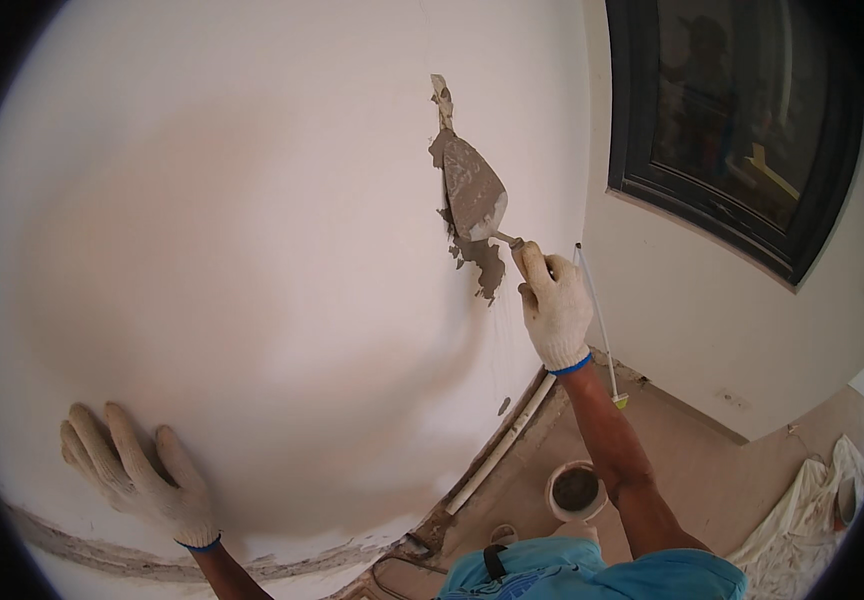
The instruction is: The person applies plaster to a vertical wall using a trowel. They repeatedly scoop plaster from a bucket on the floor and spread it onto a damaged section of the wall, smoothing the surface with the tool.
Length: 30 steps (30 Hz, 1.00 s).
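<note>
My right hand [555, 308], in a white knit glove with a blue cuff, is closed around the handle of a pointed trowel [476, 185]. The trowel's blade, smeared with grey mortar, lies against the white wall [252, 220]. Patchy grey mortar [482, 262] sticks to the wall below and along the blade's left edge. Above the blade's tip runs a narrow chipped strip [442, 100] of bare wall. Lower on the left, my gloved left hand [142, 475] rests on the wall with its fingers spread and nothing in it.
A dark-framed window [732, 215] is set in the adjoining wall at right. Below my right forearm stands a bucket [562, 492] of grey mortar. A white strip [500, 446] lies along the wall's foot, a thin pole [597, 315] leans nearby, and crumpled sheeting [802, 520] covers floor at right.
</note>
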Available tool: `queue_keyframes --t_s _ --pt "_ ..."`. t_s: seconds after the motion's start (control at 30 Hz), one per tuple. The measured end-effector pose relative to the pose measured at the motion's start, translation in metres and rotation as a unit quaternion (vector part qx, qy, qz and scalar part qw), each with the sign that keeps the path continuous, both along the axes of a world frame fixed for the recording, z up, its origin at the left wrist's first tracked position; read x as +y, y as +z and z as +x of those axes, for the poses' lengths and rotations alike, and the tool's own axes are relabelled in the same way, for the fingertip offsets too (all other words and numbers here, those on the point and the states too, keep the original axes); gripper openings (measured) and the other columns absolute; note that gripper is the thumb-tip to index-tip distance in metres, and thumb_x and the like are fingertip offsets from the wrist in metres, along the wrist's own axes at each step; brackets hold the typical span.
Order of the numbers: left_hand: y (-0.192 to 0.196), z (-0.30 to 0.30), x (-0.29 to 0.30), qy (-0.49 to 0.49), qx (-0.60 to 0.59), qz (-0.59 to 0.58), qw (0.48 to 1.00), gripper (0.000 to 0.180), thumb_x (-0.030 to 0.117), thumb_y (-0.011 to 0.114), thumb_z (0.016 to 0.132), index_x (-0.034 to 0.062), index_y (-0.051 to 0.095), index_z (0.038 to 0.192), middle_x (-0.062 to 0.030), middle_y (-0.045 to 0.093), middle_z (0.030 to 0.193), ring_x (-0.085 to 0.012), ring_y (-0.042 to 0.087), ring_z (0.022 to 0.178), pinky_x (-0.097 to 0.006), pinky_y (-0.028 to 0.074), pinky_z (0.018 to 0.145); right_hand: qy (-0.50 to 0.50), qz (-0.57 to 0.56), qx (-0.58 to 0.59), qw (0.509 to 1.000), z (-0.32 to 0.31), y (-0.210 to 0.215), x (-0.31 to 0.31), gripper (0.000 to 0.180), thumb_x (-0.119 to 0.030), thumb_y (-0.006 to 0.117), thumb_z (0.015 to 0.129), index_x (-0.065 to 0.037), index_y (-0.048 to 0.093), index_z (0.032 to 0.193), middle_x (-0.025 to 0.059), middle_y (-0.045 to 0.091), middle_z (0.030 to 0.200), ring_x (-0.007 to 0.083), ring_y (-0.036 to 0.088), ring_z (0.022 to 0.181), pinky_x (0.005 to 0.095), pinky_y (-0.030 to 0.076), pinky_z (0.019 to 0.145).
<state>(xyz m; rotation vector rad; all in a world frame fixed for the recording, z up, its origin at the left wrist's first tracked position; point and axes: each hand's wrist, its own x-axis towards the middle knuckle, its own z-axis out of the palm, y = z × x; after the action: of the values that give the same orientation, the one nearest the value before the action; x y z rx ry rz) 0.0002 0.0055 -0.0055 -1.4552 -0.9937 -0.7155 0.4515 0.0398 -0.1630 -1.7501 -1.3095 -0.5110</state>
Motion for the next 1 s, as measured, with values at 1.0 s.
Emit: queue_keyframes --t_s 1.0 --pt "-0.001 -0.001 0.000 -0.007 -0.007 0.001 1.000 0.050 0.025 0.061 0.103 0.0083 0.057 0.150 -0.0191 0.048 0.161 -0.0423 0.040 0.151 -0.062 0.035 0.125 0.007 0.009 0.048 0.999 -0.021 -0.030 -0.011 0.079 0.000 0.081 0.076 -0.022 0.056 0.148 0.0122 0.065 0.119 0.0353 0.065 0.107 0.0445 0.056 0.083"
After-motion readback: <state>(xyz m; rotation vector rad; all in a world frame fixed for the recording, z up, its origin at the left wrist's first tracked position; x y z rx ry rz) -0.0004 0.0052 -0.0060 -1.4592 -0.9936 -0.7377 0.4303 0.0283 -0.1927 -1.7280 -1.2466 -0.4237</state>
